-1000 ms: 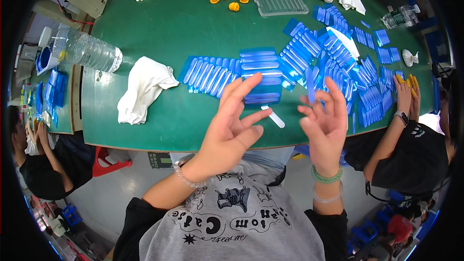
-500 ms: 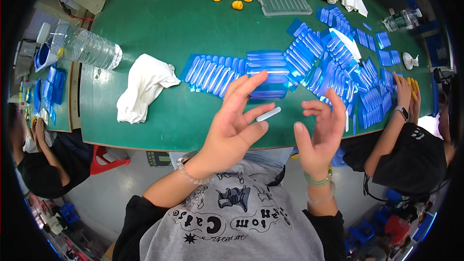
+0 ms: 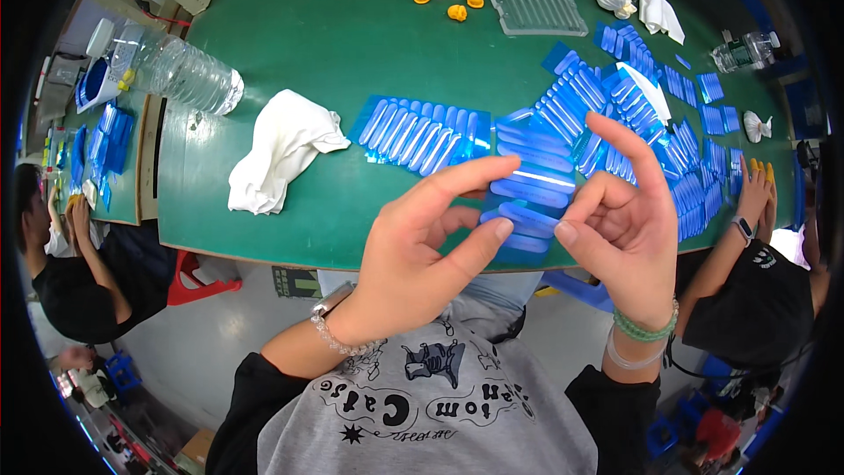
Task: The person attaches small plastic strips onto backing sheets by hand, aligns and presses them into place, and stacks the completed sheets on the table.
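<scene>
Between my hands is a blue film sheet [image 3: 533, 183] bearing pale, translucent oblong strips. My left hand [image 3: 418, 242] reaches the sheet's left side, its thumb beside one oblong strip [image 3: 527, 215] and its forefinger stretched over the sheet higher up. At the strip's right end, my right hand [image 3: 626, 229] pinches with thumb and curled fingers, while its forefinger points upward. Whether that strip is loose or stuck to the sheet, I cannot tell. Another blue sheet with oblong strips [image 3: 422, 134] lies flat on the green table, just beyond my left hand.
Many strip-covered blue sheets [image 3: 694, 198] are heaped to the right. A white cloth [image 3: 286, 154] and a large water bottle [image 3: 176, 66] are at left. Yellow finger cots [image 3: 456, 13] and a clear ribbed tray [image 3: 539, 13] are at the back. People work on both sides.
My hands have come closer together, and the right hand has closed to a pinch. A blue sheet now lies between them, nearer the table's front edge. The view has shifted slightly.
</scene>
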`<action>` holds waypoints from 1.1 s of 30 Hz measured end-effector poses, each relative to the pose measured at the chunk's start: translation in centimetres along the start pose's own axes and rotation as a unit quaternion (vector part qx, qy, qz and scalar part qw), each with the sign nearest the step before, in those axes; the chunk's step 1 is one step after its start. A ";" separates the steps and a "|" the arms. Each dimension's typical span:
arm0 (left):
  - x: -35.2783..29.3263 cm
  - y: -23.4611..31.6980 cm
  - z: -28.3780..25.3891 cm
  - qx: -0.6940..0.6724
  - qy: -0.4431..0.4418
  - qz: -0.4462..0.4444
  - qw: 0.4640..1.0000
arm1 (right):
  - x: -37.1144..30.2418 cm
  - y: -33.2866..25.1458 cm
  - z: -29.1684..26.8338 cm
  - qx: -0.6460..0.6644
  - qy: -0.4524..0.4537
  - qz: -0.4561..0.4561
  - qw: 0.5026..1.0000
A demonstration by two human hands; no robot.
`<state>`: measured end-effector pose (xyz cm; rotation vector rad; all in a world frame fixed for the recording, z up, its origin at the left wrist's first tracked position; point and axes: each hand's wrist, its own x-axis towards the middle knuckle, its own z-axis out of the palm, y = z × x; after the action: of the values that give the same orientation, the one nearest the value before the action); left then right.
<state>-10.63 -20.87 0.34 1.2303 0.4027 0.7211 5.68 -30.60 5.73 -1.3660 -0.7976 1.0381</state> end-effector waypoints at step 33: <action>0.0 -0.1 -0.8 -0.025 0.119 -0.021 0.992 | 0.0 0.7 1.2 -0.237 0.208 -0.150 0.937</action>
<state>-11.07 -20.32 0.05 1.0885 0.6010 0.8404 4.45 -30.22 5.10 -1.7278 -0.9291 0.2996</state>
